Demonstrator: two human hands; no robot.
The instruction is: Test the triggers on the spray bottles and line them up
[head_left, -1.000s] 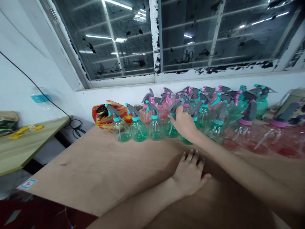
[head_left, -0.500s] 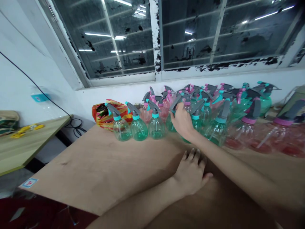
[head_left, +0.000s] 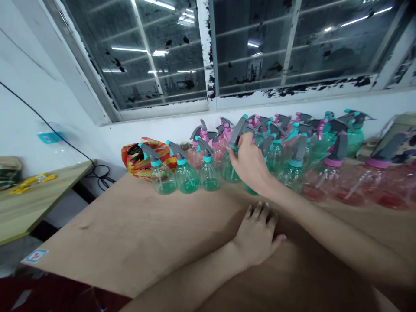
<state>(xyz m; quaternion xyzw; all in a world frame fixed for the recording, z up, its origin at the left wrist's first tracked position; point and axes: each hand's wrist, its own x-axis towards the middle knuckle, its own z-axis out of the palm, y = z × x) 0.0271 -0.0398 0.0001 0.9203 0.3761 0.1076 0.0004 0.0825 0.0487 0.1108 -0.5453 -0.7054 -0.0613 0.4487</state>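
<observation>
My right hand (head_left: 251, 162) is closed around the neck of a green spray bottle (head_left: 228, 168) with a grey and teal trigger head. Its fingers partly hide the bottle's collar. My left hand (head_left: 258, 234) lies palm down on the brown tabletop (head_left: 182, 229), fingers spread, holding nothing. To the left of the gripped bottle stand three like it: one spray bottle (head_left: 209, 177) close by, another spray bottle (head_left: 186, 177), and an outer spray bottle (head_left: 163, 178). Each has a little green at the bottom. Under my right wrist, another green bottle (head_left: 251, 190) is mostly covered.
Pink spray bottles (head_left: 349, 184) and green ones crowd the right and back of the table. A red and yellow plastic bag (head_left: 131, 164) lies at the back left. Beyond is a barred window (head_left: 162, 60). A side table (head_left: 48, 195) and black cable (head_left: 102, 175) are left.
The head of the gripped bottle now stands higher in view, and more of its body shows. My left hand stays on the table. The whole view has shifted slightly.
</observation>
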